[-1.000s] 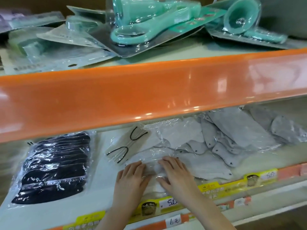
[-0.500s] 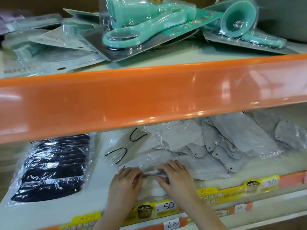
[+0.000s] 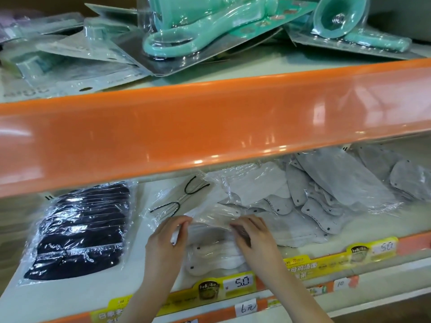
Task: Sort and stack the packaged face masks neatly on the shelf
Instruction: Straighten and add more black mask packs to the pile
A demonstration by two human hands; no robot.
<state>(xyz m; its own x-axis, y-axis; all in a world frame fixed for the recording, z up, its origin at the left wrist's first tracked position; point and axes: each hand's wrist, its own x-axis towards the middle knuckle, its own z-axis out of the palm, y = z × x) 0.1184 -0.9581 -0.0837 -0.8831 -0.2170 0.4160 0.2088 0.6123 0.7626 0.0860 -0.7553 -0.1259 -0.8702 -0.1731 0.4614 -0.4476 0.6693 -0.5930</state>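
At the far left of the pale lower shelf lies a clear plastic pack of black face masks, flat and well apart from your hands. Just right of it, a clear pack of white masks with thin black ear loops lies tilted toward the back of the shelf. Your left hand reaches in from below, its fingers curled and pinching the left edge of a crinkly clear plastic pack of white face masks, which sits near the front edge of the shelf, above the yellow price label reading 5.0. Your right hand holds the right edge of the same pack, fingers bent over the film. To the right, a loose pile of clear packs of grey face masks spreads toward the far right, overlapping one another. Above everything runs a glossy orange shelf-edge strip, and on the upper shelf rest mint-green plastic tools in clear blister packs.
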